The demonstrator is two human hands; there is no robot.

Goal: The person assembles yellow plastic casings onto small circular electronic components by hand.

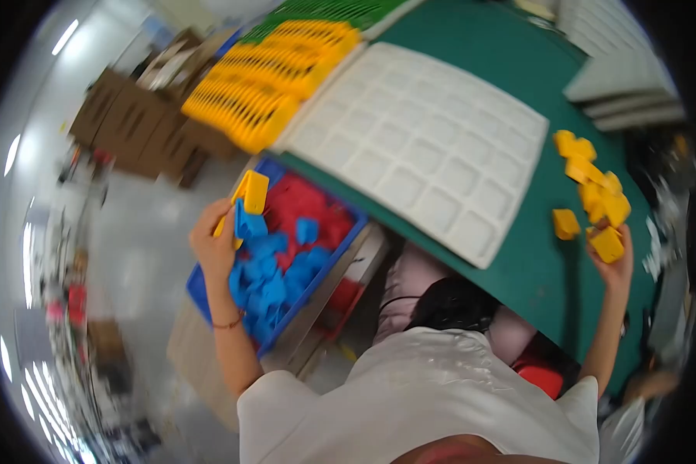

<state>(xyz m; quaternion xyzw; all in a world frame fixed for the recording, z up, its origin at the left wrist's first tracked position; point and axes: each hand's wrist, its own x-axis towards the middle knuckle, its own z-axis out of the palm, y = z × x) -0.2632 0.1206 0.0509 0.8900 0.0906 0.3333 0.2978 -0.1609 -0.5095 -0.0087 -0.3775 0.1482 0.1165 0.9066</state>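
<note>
While the left hand (215, 246) grasped a yellow block (250, 193) and a blue piece (247, 224) above the blue bin (201, 298), either could have slipped. Far right, the right hand (615, 259) clutched another yellow block (608, 243) beside a loose pile (591, 182) on green matting (533, 271); smooth moulded plastic, easily scattered.

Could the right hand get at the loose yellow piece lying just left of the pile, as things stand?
Probably yes. The right hand already grips a yellow block at the pile's near edge, and the loose yellow piece lies beside it on bare green table, nothing between them.
</note>
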